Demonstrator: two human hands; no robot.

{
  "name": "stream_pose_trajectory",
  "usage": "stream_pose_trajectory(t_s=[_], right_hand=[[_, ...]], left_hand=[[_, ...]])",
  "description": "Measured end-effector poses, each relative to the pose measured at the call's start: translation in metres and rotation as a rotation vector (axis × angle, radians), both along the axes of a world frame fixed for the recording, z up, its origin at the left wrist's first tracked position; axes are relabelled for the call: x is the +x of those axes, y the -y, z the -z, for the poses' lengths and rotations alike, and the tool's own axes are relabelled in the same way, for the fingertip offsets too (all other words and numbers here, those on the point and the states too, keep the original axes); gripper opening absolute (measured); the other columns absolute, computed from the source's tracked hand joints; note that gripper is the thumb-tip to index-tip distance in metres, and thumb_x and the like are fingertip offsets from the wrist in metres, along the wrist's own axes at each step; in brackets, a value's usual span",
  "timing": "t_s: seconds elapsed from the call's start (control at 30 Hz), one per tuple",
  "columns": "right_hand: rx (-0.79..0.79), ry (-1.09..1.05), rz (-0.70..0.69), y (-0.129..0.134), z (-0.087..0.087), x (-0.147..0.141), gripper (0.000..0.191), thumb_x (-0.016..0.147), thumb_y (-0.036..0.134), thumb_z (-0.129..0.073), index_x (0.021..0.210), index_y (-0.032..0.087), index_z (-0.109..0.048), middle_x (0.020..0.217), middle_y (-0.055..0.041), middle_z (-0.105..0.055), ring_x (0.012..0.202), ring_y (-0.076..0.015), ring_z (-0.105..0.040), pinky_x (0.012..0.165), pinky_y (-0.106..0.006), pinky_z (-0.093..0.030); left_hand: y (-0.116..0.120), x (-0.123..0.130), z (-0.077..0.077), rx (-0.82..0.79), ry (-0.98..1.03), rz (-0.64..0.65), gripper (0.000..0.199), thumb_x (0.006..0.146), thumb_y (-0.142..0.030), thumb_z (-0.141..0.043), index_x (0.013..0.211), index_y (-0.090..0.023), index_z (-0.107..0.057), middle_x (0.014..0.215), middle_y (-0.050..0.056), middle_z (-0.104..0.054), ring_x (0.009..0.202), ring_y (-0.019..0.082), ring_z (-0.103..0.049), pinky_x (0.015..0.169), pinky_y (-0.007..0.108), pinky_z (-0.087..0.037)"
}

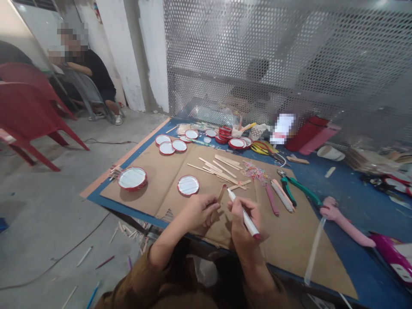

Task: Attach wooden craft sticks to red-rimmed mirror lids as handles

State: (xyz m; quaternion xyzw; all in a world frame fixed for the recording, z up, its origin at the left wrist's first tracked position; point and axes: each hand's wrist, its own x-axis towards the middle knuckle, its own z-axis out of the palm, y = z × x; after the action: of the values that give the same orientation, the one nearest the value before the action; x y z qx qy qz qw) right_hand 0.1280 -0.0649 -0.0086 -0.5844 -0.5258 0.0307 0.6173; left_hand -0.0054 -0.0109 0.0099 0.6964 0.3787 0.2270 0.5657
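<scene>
A left hand (201, 211) pinches a wooden craft stick (221, 193) upright, steadying it just beside the tip of a white marker (246, 219) closed in the right hand (244, 221), above cardboard (289, 240) on a blue bench (354, 214); a red-rimmed jar lid (188, 185) sits at 11 o'clock.

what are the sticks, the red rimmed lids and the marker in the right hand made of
The sticks look like bare pale wood, matt and unpainted. The round lids seem to be thin metal, with a glossy red rim, though plastic is possible. The marker in the right hand looks like smooth white plastic by its sheen.
</scene>
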Motion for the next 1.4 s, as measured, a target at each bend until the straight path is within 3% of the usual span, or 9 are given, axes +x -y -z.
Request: stream_pose_trajectory(t_s=[0.23, 0.47, 0.63, 0.83, 1.0, 1.4], right_hand=[[0.024, 0.05, -0.036, -0.0008, -0.0023, -0.0014, 0.011, 0.085, 0.029, -0.059, 0.09, 0.019, -0.06, 0.081, -0.0032, -0.066, 0.074, -0.0159, -0.065, 0.069, -0.031, -0.053], [0.027, -0.089, 0.013, -0.0025, 0.0023, -0.002, 0.015, 0.086, 0.033, -0.058, 0.089, 0.018, -0.059, 0.077, -0.0025, -0.066, 0.066, -0.0149, -0.065, 0.062, -0.028, -0.053], [0.052, 0.002, -0.046, -0.0036, 0.0014, -0.0016, 0.014, 0.083, 0.032, -0.061, 0.09, 0.019, -0.06, 0.079, -0.0029, -0.066, 0.072, -0.0159, -0.065, 0.066, -0.031, -0.053], [0.029, -0.016, -0.008, -0.0016, 0.0008, -0.0016, 0.011, 0.086, 0.028, -0.057, 0.09, 0.018, -0.058, 0.078, -0.0024, -0.065, 0.067, -0.0148, -0.064, 0.063, -0.029, -0.053], [0.038, 0.04, -0.033, -0.0024, -0.0001, -0.0027, 0.013, 0.084, 0.03, -0.059, 0.089, 0.019, -0.059, 0.08, -0.0036, -0.066, 0.074, -0.0167, -0.065, 0.069, -0.032, -0.053], [0.047, 0.101, -0.036, -0.0003, -0.0035, -0.0046, 0.009, 0.085, 0.026, -0.059, 0.091, 0.019, -0.059, 0.082, -0.004, -0.066, 0.074, -0.0162, -0.065, 0.068, -0.031, -0.053]], left_hand=[[-0.0002, 0.0008, 0.0013, 0.001, 0.05, 0.012, 0.024, 0.085, -0.036, -0.043, 0.069, -0.02, -0.042, 0.043, -0.006, -0.047, 0.039, 0.011, -0.051, 0.041, 0.019, -0.037], [-0.0016, 0.0006, 0.0042, 0.018, 0.041, 0.006, 0.023, 0.086, -0.035, -0.044, 0.069, -0.019, -0.043, 0.045, -0.006, -0.048, 0.04, 0.01, -0.052, 0.041, 0.018, -0.037], [-0.0014, 0.0007, 0.006, 0.004, 0.059, 0.005, 0.024, 0.086, -0.038, -0.044, 0.07, -0.019, -0.043, 0.044, -0.007, -0.047, 0.039, 0.01, -0.051, 0.041, 0.019, -0.037], [-0.0005, 0.0016, 0.004, -0.037, 0.053, 0.0, 0.024, 0.085, -0.04, -0.044, 0.073, -0.019, -0.044, 0.044, -0.006, -0.047, 0.04, 0.012, -0.051, 0.039, 0.02, -0.038], [-0.0013, 0.0013, 0.0057, 0.004, 0.047, 0.003, 0.023, 0.085, -0.038, -0.044, 0.071, -0.019, -0.043, 0.043, -0.007, -0.046, 0.04, 0.011, -0.052, 0.04, 0.019, -0.037], [-0.0003, 0.0008, 0.0038, -0.02, 0.054, -0.006, 0.024, 0.085, -0.038, -0.045, 0.07, -0.019, -0.043, 0.044, -0.007, -0.047, 0.04, 0.01, -0.052, 0.04, 0.018, -0.038]])
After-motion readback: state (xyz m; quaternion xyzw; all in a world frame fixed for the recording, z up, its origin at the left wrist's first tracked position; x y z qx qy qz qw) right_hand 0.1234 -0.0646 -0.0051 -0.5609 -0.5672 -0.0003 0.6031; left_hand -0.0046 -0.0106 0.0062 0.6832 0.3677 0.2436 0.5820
